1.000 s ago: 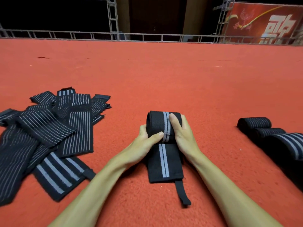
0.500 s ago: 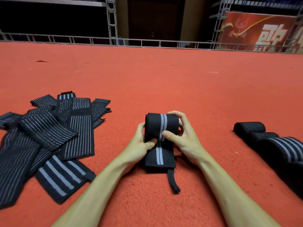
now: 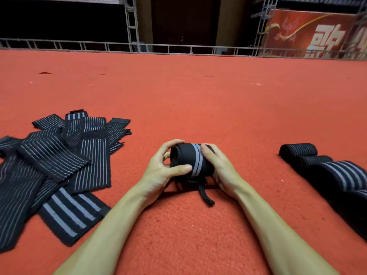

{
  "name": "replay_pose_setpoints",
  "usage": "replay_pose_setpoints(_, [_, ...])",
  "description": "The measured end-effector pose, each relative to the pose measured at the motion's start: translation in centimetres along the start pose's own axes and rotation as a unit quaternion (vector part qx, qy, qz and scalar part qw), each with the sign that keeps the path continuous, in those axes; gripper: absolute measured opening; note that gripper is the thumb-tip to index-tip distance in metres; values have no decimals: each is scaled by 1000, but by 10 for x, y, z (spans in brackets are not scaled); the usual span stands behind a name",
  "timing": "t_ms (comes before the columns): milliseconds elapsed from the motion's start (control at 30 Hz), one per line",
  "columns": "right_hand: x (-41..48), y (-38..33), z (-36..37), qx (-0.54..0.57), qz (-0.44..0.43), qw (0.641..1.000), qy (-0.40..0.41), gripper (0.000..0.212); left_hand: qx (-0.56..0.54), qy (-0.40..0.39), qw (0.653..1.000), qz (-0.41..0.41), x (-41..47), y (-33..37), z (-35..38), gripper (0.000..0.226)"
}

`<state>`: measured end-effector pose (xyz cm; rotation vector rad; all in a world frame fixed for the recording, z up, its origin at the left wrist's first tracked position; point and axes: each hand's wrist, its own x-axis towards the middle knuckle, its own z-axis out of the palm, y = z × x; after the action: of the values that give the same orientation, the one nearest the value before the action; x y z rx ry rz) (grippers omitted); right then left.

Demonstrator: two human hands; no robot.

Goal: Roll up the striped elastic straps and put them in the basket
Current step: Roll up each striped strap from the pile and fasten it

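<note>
A black strap with two grey stripes (image 3: 193, 160) is wound into a thick roll at the centre, low over the red carpet. My left hand (image 3: 160, 169) cups its left end, thumb across the front. My right hand (image 3: 220, 165) presses on its right side. A thin black loop tail (image 3: 204, 195) hangs from under the roll onto the carpet. A pile of flat striped straps (image 3: 55, 165) lies to the left. Rolled straps (image 3: 321, 167) lie in a row at the right. No basket is in view.
Red carpet (image 3: 198, 100) stretches ahead to a low metal rail (image 3: 178, 47). Metal truss posts (image 3: 131, 22) and a red banner (image 3: 317, 34) stand beyond it.
The flat part of the strap has been wound up into the roll; only the thin tail still lies on the carpet. Both hands have shifted around the roll.
</note>
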<state>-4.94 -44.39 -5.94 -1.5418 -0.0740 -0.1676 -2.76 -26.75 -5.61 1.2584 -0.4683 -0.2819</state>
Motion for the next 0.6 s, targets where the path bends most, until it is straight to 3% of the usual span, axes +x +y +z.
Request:
replay_pose_setpoints(100, [-5,-4,-4,13,41,998,-49,55,2,-7,1000,21,-2,-3,-3,74])
replay_pose_setpoints(267, [-23,-18,-17,102,72,991,-45,57,5,-73,997,-19,-4,1,3,76])
replay_pose_setpoints(400, [-33,-27,-34,117,54,991,-19,64,-63,-56,994,-68,-12,11,29,54])
replay_pose_setpoints(533, [-36,-40,-45,8,49,998,-23,73,-1,30,999,-42,-1,4,48,56])
replay_pose_setpoints(600, [-66,-63,-121,-85,37,996,13,69,35,30,998,-40,16,-5,127,52])
